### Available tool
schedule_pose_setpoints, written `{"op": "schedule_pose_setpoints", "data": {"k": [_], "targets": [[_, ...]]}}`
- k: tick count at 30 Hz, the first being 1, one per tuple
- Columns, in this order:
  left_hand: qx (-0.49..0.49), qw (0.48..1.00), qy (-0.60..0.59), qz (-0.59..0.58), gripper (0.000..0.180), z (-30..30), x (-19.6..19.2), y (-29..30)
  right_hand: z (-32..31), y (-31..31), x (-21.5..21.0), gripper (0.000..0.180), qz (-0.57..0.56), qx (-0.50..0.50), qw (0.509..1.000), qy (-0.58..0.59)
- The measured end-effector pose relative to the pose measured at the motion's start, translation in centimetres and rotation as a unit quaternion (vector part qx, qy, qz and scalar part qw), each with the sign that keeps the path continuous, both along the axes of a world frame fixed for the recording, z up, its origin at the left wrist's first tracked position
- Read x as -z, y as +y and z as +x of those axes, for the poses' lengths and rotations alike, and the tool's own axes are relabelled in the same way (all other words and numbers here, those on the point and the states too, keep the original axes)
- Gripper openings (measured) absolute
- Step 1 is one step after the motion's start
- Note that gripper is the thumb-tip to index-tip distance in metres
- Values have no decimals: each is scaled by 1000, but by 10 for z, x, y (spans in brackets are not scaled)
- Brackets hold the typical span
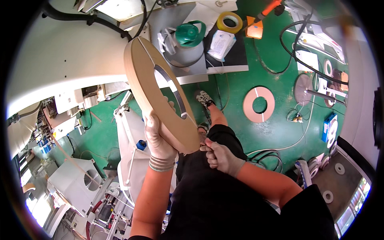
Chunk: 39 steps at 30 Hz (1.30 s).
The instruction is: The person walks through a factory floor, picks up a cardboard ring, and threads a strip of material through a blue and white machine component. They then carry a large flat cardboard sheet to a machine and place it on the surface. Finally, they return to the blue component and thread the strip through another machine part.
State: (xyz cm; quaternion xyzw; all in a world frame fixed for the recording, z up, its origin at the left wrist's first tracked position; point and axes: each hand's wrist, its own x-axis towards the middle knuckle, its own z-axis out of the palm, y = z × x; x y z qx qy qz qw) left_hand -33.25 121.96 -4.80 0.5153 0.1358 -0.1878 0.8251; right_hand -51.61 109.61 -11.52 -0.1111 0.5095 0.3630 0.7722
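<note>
A large, flat ring-shaped roll of tan tape (150, 92) is held up tilted in front of me, with a white strip across its face. My left hand (158, 138), in a whitish glove, grips the roll's lower left side, and some fingertips show through its central hole. My right hand (222, 157), also gloved but with bare fingertips showing, is closed in a pinch just off the roll's lower end. Whatever lies between those fingers is too small to make out.
Above the roll, a grey worktop (182, 60) bears a green tape dispenser-like object (190, 34), a yellow tape roll (229, 22) and a white packet (221, 44). Another tan roll (250, 106) lies on the green floor. Cables (268, 158) loop at the right; white machinery (76, 184) stands left.
</note>
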Motion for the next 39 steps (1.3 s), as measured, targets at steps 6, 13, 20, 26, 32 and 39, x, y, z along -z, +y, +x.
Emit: {"op": "schedule_pose_setpoints", "data": {"k": [6,13,20,26,32,39], "targets": [[38,998,47,7,60,47,-21,23,17,-12,-41,42,-52,-26,998,-29],[42,997,46,38,48,46,-17,22,11,-7,-36,46,-58,-47,997,-20],[2,998,52,37,41,57,-21,3,20,7,-42,42,-98,-56,994,-16],[-35,998,39,38,42,52,-17,1,33,27,-20,33,-142,-12,990,9],[5,999,50,1,39,85,-26,3,40,5,45,38,-181,88,980,3],[29,997,67,-12,47,89,-19,22,53,-55,67,51,-182,128,973,-63]]}}
